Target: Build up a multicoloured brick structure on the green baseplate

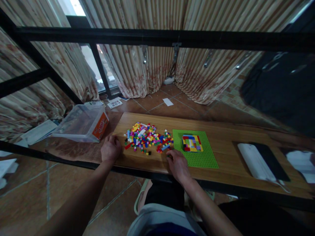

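Observation:
My left hand [110, 149] rests at the left end of the wooden board with its fingers curled closed; what is inside them, if anything, is hidden. Beside it spreads a pile of small multicoloured toy bricks [145, 135]. My right hand [177, 163] is closed in a pinch near the board's front edge. A tiny dark greenish toy brick [168, 156] seems to show at its fingertips. Just beyond that hand lies a green baseplate [208, 154], which bears a hollow, roughly square build of coloured bricks [192, 143].
A clear plastic bin [78, 123] with an orange label stands left of the wooden board [226, 141]. On the right lie a white pouch-like object [254, 162] and a dark flat object [273, 162]. A black metal rail [157, 38] crosses ahead, before striped curtains [157, 72].

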Demonstrator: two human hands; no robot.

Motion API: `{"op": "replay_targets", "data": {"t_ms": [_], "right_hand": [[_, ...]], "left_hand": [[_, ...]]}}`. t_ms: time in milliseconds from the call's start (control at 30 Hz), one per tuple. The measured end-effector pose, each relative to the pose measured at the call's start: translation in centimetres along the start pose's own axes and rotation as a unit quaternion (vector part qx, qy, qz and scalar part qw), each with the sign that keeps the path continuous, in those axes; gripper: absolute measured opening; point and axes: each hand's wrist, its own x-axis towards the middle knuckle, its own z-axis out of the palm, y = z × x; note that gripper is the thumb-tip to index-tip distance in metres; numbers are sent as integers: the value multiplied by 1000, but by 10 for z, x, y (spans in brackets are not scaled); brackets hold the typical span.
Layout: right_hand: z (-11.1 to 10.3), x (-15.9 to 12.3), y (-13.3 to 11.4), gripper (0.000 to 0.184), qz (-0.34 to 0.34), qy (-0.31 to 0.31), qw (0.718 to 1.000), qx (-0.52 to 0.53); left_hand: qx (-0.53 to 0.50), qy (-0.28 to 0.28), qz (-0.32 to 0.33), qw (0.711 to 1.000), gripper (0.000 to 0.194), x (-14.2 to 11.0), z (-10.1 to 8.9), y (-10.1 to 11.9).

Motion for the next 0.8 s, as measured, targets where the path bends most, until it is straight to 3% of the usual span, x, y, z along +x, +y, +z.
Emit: {"op": "replay_targets", "data": {"t_ms": [133,267,467,800], "right_hand": [[-6,-2,3,25,23,31,997,65],[-14,-3,7,21,96,66,977,180],[-15,-1,7,27,178,86,910,365],[-18,-2,-9,33,204,9,806,555]], "left_hand": [[-1,-6,-7,1000,30,0,-1,1],[-3,-9,-9,1000,31,0,-2,1],[-4,-9,-8,1000,30,0,-2,1],[-14,-16,-13,1000,29,-1,-1,1]]}}
